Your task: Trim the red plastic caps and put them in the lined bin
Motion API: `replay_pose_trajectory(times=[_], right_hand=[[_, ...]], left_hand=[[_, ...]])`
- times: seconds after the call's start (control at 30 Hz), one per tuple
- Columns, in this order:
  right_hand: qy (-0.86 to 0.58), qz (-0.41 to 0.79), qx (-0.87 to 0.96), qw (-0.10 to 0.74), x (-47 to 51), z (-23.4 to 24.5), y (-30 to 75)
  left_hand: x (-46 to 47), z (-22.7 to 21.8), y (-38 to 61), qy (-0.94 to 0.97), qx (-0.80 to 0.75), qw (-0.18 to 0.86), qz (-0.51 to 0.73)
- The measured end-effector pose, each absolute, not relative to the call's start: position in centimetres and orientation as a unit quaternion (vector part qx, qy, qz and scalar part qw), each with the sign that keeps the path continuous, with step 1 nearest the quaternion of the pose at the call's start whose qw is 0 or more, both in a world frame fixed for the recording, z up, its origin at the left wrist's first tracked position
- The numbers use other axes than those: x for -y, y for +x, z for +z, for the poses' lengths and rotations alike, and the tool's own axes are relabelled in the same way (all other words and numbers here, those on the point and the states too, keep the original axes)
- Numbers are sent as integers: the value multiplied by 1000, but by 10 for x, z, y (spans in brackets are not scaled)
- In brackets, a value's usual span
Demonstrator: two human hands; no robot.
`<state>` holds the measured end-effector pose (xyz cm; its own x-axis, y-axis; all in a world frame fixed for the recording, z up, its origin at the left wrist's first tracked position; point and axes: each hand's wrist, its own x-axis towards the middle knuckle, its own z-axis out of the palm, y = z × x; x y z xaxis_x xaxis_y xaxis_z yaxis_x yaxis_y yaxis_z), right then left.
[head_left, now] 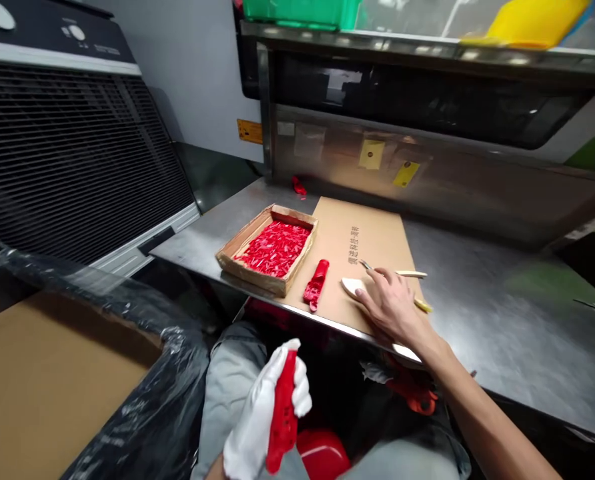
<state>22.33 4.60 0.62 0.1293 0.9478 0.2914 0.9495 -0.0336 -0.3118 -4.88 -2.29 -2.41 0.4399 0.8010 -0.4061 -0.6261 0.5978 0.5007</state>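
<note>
My left hand [257, 417], in a white glove, is closed around a long red plastic part [283, 413] above my lap. My bare right hand [392, 300] rests low over the cardboard sheet [377, 230], fingers bent over a thin metal-tipped tool [365, 265]. Most of that tool is hidden under the hand. Against the thumb lies a white curved piece [351, 287]. A pale stick-like handle [411, 273] and a yellow handle end [422, 305] stick out beyond the hand. Another red plastic part [316, 285] lies on the cardboard, left of my right hand.
A shallow cardboard tray [251, 285] of red plastic scraps [277, 248] stands on the metal table [477, 300]. Farther back lies a small red piece [299, 187]. A plastic-lined box [52, 380] is at left. Under the table edge hangs an orange-handled object [417, 393].
</note>
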Motion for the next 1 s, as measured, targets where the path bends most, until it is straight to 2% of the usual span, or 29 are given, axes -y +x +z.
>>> replay_pose_trajectory(times=[0.13, 0.23, 0.3, 0.43, 0.6, 0.7, 0.83, 1.0], right_hand=[[-648, 28, 730, 214, -36, 13, 203], [-599, 60, 759, 248, -6, 23, 173], [-506, 121, 800, 299, 23, 27, 147], [-376, 225, 851, 288, 67, 20, 99], [-323, 197, 870, 318, 73, 17, 83], [-337, 184, 854, 350, 72, 21, 84], [-362, 161, 856, 333, 73, 22, 83], [-350, 134, 858, 351, 72, 21, 82]], left_hand=[[19, -18, -59, 73, -268, 864, 419], [20, -21, -63, 73, -326, 857, 393], [22, -23, -63, 65, -352, 859, 365], [26, -20, -60, -24, -292, 890, 349], [26, -15, -55, -40, -283, 878, 383], [27, -12, -54, -36, -273, 864, 421], [30, -6, -56, -58, -247, 899, 357], [29, -2, -60, -71, -229, 922, 303]])
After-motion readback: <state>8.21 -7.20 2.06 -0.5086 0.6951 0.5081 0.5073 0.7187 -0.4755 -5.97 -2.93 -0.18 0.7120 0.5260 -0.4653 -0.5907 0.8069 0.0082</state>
